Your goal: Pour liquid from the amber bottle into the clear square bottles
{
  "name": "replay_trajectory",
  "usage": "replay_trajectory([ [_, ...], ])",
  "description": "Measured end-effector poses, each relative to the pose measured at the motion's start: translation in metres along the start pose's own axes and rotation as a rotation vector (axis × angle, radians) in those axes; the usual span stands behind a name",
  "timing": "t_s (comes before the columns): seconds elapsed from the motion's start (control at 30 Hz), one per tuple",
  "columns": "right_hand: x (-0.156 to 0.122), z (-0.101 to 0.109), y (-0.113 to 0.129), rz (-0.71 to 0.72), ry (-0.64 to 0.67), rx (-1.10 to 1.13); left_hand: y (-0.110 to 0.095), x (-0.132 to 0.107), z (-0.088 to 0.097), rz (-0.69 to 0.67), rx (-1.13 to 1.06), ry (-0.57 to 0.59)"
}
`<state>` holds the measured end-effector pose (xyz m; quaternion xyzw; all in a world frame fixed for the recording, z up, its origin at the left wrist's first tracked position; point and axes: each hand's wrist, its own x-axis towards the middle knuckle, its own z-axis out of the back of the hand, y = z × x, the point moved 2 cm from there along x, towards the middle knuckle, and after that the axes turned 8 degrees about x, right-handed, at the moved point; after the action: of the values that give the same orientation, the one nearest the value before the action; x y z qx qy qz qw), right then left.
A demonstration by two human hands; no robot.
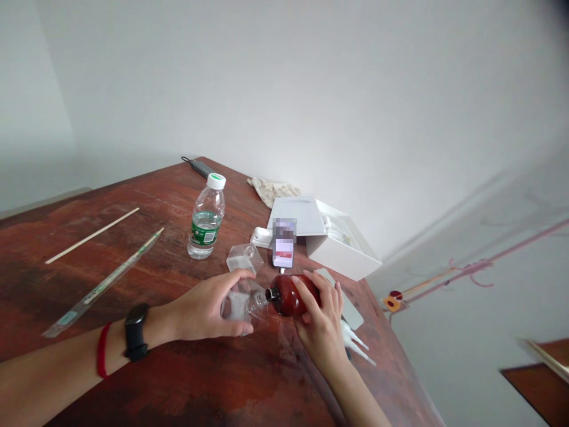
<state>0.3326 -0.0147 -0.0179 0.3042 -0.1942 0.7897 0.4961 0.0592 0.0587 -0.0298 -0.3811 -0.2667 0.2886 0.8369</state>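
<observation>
My left hand (222,308) is wrapped round a small clear bottle (237,305) with a bare, capless neck. My right hand (322,305) grips a shiny reddish-brown bottle (290,296), tipped on its side with its dark uncapped mouth pointing left. The two mouths meet or nearly meet; whether they touch I cannot tell, and no liquid stream shows. Just beyond my left hand is another clear, angular bottle or container (240,260). White nozzle-like pieces (355,341) lie to the right of my right wrist.
A half-full water bottle (207,222) stands upright. A lit phone (283,246) leans against a white box lid (297,214), beside an open white box (344,249). A bare stick (93,235) and a wrapped one (106,281) lie left. A cloth (271,191) sits behind.
</observation>
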Motion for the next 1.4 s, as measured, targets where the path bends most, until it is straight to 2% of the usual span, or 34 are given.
replay_trajectory([
  [1.4, 0.004, 0.005, 0.006, -0.012, -0.011, -0.003, -0.006, 0.001, 0.004, 0.033, 0.039, 0.008],
])
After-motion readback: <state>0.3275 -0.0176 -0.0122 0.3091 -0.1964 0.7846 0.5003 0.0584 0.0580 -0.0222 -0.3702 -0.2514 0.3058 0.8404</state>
